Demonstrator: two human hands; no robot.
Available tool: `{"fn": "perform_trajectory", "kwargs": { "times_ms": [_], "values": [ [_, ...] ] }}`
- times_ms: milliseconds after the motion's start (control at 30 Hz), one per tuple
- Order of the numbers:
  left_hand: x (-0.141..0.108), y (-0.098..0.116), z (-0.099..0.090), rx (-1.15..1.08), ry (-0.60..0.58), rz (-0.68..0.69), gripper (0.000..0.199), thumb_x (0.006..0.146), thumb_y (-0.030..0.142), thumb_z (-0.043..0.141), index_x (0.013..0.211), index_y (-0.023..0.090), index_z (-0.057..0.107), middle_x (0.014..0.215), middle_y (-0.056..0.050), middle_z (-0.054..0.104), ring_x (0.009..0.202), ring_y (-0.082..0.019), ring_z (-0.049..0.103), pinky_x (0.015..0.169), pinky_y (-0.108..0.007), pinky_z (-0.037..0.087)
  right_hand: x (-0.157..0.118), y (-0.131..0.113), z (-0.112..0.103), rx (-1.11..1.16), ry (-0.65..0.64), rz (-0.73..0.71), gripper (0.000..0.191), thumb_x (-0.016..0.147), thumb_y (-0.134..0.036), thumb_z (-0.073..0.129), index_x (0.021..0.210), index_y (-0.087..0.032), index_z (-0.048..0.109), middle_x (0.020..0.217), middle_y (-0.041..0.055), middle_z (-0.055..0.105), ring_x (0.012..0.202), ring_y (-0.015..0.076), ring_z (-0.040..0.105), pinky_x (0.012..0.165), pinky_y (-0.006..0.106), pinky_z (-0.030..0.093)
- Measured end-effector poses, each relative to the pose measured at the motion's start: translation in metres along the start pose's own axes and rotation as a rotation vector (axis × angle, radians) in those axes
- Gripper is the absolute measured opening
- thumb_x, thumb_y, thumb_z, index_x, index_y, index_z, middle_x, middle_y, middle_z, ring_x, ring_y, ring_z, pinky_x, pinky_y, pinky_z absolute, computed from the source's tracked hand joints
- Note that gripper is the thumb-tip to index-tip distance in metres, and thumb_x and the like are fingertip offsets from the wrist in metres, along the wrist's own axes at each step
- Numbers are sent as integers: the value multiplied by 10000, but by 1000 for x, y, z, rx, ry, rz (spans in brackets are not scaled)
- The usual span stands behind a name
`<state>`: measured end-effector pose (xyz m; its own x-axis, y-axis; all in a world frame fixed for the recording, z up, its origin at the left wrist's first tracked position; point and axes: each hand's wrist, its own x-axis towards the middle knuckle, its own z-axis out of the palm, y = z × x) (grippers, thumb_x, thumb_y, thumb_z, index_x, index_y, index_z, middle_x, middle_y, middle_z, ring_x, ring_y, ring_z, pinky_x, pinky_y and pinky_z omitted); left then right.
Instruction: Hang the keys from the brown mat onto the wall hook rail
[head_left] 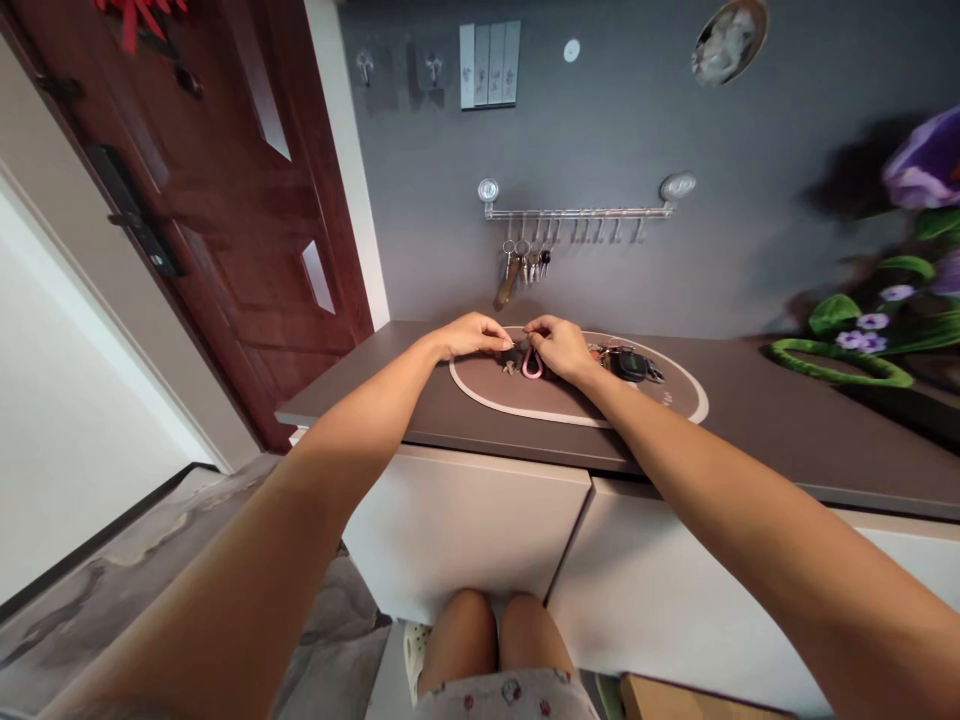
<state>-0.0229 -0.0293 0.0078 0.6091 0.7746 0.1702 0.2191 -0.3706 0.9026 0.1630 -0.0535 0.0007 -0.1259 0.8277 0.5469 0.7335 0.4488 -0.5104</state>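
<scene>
My left hand (475, 335) is closed, thumb and fingertips pinched at a small bunch of keys (510, 368) on the oval mat (495, 398). Opposite it, my right hand (562, 347) has its fingers curled together at the top of a pink looped key strap (532, 364). The fingertips of both hands are a short gap apart, and the exact part each one grips is too small to make out. Right of my right wrist lies another bunch with a black key fob (628, 365), partly hidden by that hand.
Above the dark countertop (750, 420), a clear hook rail (577, 213) on the grey wall carries several keys (525, 264). Purple artificial flowers (862, 335) stand at right. White cabinet doors (480, 530) are below; a red-brown door (247, 250) is at left.
</scene>
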Motion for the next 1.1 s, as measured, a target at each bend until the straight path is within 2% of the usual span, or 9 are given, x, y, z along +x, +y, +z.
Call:
{"fn": "perform_trajectory", "kwargs": {
  "times_ms": [200, 433, 767, 967, 1100],
  "values": [
    [2, 1, 0, -121, 136, 55, 272, 630, 279, 686, 796, 71, 629, 720, -70, 641, 623, -101, 581, 692, -305, 477, -1, -4, 1, -2, -7, -45, 209, 725, -196, 488, 870, -165, 634, 839, 35, 653, 748, 129, 567, 753, 253, 414],
    [7, -3, -3, -254, 241, 89, 298, 615, 296, 697, 809, 83, 619, 738, -43, 629, 649, -77, 573, 730, -280, 458, -3, -9, 0, 65, -11, -110, 185, 734, -240, 504, 850, -169, 629, 808, 22, 652, 685, 113, 554, 703, 242, 412],
    [5, 1, 0, -309, 222, 48, 303, 602, 309, 703, 807, 104, 614, 785, -41, 631, 714, -90, 580, 781, -299, 441, -3, -10, 0, 132, 25, -189, 184, 731, -306, 528, 810, -169, 622, 763, 23, 634, 629, 108, 523, 652, 238, 402],
    [6, 0, 0, -343, 208, 45, 283, 609, 289, 703, 800, 105, 607, 787, -36, 626, 742, -99, 591, 816, -321, 435, -1, -5, 0, 125, 32, -233, 194, 741, -333, 521, 767, -176, 633, 765, 33, 620, 676, 125, 529, 671, 252, 397],
    [6, 1, 2, -357, 212, 41, 295, 602, 289, 708, 806, 104, 604, 799, -41, 629, 756, -103, 593, 827, -331, 437, 0, -4, -1, 175, 47, -210, 191, 737, -328, 520, 761, -175, 632, 778, 39, 618, 712, 136, 540, 693, 261, 401]
  ]
}}
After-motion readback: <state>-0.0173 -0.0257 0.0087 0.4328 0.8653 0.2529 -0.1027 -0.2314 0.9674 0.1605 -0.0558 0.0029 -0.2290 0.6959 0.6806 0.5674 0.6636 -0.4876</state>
